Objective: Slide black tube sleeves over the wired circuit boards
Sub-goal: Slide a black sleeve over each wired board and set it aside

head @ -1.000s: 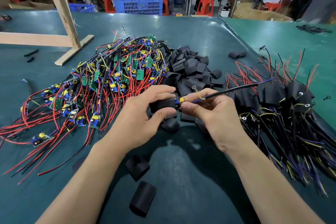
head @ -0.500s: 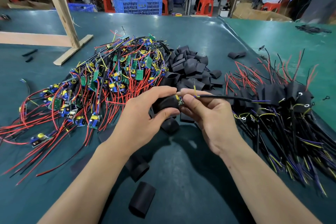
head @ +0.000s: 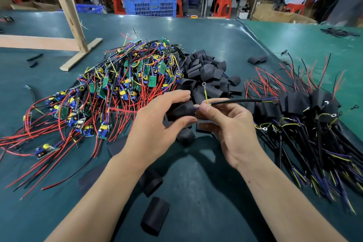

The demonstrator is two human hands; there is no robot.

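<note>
- Since the earlier frames the board has gone fully inside the black sleeve, and the black cable now trails level to the right.
- The left hand pinches the sleeve between thumb and fingers.
- The right hand grips the wires at the sleeve's mouth, above the green table.
- A yellow ring-terminal wire stands up.

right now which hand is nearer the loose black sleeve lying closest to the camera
Left. The left hand sits above and slightly left of the loose black sleeve, its forearm running just beside it. The right hand is farther off, up and to the right.
</note>
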